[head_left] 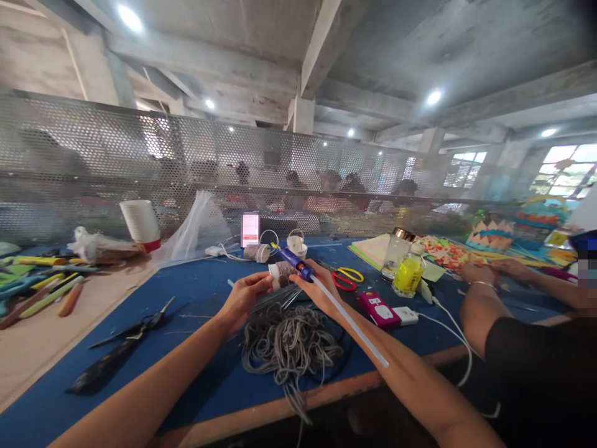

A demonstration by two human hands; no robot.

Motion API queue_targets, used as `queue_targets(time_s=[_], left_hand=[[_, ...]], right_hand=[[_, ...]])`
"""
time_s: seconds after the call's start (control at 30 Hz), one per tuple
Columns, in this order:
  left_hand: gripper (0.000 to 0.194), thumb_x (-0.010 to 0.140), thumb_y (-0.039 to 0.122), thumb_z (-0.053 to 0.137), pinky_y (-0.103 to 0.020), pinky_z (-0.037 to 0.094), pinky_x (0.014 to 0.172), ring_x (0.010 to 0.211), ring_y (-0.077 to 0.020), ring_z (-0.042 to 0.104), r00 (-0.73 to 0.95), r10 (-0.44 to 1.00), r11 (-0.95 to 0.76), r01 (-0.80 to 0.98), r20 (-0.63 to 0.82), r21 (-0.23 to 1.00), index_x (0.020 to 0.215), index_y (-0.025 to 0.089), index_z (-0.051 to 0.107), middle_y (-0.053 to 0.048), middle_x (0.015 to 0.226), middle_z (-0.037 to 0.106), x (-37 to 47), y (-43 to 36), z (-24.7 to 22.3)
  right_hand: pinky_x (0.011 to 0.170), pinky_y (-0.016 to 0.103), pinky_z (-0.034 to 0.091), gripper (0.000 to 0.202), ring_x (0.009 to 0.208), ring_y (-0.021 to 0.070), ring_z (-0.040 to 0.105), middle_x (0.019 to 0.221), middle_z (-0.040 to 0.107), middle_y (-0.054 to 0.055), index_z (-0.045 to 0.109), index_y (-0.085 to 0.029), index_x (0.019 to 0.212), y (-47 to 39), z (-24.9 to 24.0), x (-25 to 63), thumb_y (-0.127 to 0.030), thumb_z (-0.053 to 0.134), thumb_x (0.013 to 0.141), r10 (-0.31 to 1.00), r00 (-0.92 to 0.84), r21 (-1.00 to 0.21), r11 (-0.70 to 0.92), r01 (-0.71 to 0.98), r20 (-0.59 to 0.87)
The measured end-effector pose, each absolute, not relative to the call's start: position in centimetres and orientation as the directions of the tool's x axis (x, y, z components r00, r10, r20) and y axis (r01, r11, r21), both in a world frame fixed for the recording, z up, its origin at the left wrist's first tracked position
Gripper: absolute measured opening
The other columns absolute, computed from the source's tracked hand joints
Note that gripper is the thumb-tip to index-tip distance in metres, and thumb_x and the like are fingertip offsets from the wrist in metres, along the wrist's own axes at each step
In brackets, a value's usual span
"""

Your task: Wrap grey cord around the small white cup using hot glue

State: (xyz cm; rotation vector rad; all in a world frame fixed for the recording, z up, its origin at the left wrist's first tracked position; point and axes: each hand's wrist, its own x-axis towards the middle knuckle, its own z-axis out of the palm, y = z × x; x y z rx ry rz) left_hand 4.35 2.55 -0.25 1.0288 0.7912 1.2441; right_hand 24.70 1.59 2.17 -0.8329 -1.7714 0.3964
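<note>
My left hand (243,300) pinches a small white cup (280,274) lying on its side, its wall partly covered in greyish cord. In my right hand (321,291) is a blue hot glue gun (295,261), its yellow nozzle pointing up and left above the cup. A long translucent glue stick (354,328) sticks out of the gun's back over my right forearm. Below both hands lies a loose heap of grey cord (291,342). Just beyond are another cord-wrapped cup (255,252) and a small white basket with a loop handle (297,244).
Black scissors (133,336) lie at left on the blue table (196,354). Red-and-yellow scissors (347,278), a magenta case (379,309), a glass jar (394,255) and a yellow bottle (409,272) stand right. A co-worker's arms (482,298) reach in there. A phone (250,230) stands behind.
</note>
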Motion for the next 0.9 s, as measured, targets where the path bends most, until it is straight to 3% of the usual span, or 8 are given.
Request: queue_targets(time_s=[0.3, 0.43, 0.53, 0.77, 0.9], left_hand=[[0.035, 0.063, 0.03, 0.081, -0.025, 0.049, 0.077, 0.08, -0.0161, 0.064, 0.125, 0.985, -0.063, -0.375, 0.118, 0.925, 0.093, 0.014, 0.074, -0.009, 0.093, 0.073, 4.3, 2.4, 0.1], [0.031, 0.063, 0.026, 0.081, -0.024, 0.049, 0.079, 0.086, -0.0162, 0.064, 0.1, 0.991, -0.035, -0.447, 0.089, 0.894, 0.092, 0.014, 0.074, -0.008, 0.096, 0.073, 4.0, 2.8, 0.1], [0.026, 0.065, 0.023, 0.08, -0.022, 0.05, 0.078, 0.085, -0.015, 0.064, 0.097, 0.991, -0.029, -0.499, 0.089, 0.866, 0.089, 0.014, 0.074, -0.006, 0.093, 0.073, 3.8, 3.2, -0.2], [0.022, 0.068, 0.019, 0.077, -0.02, 0.051, 0.076, 0.082, -0.0133, 0.064, 0.103, 0.991, -0.019, -0.524, 0.085, 0.851, 0.089, 0.014, 0.074, -0.006, 0.092, 0.072, 3.6, 3.2, 0.0], [0.021, 0.07, 0.019, 0.076, -0.02, 0.05, 0.078, 0.082, -0.0123, 0.064, 0.123, 0.988, -0.013, -0.525, 0.092, 0.851, 0.09, 0.014, 0.074, -0.005, 0.093, 0.072, 3.7, 3.0, 0.2]], right_hand=[[0.058, 0.023, 0.048, 0.028, 0.055, 0.0103, 0.056, 0.077, 0.066, 0.0, 0.064, -0.017, 0.092, 1.5, 1.8, 24.4, -0.043, 0.06, 0.082, 0.788, -0.151, -0.751, 0.615, 0.24, 0.597], [0.075, 0.027, 0.053, 0.031, 0.073, 0.0154, 0.067, 0.089, 0.071, 0.003, 0.066, -0.018, 0.095, 2.2, 1.3, 24.2, -0.045, 0.062, 0.08, 0.822, -0.127, -0.795, 0.569, 0.212, 0.555], [0.086, 0.031, 0.052, 0.033, 0.091, 0.019, 0.067, 0.097, 0.071, 0.004, 0.067, -0.02, 0.098, 2.8, 0.9, 24.3, -0.047, 0.062, 0.08, 0.826, -0.154, -0.8, 0.563, 0.207, 0.542], [0.093, 0.034, 0.05, 0.031, 0.098, 0.0195, 0.065, 0.104, 0.07, 0.004, 0.068, -0.021, 0.098, 2.9, 0.7, 24.7, -0.046, 0.06, 0.083, 0.818, -0.252, -0.815, 0.561, 0.145, 0.518], [0.089, 0.035, 0.053, 0.034, 0.088, 0.0184, 0.067, 0.089, 0.07, 0.002, 0.064, -0.02, 0.103, 2.7, 0.6, 24.4, -0.046, 0.063, 0.081, 0.842, -0.322, -0.888, 0.459, 0.004, 0.434]])
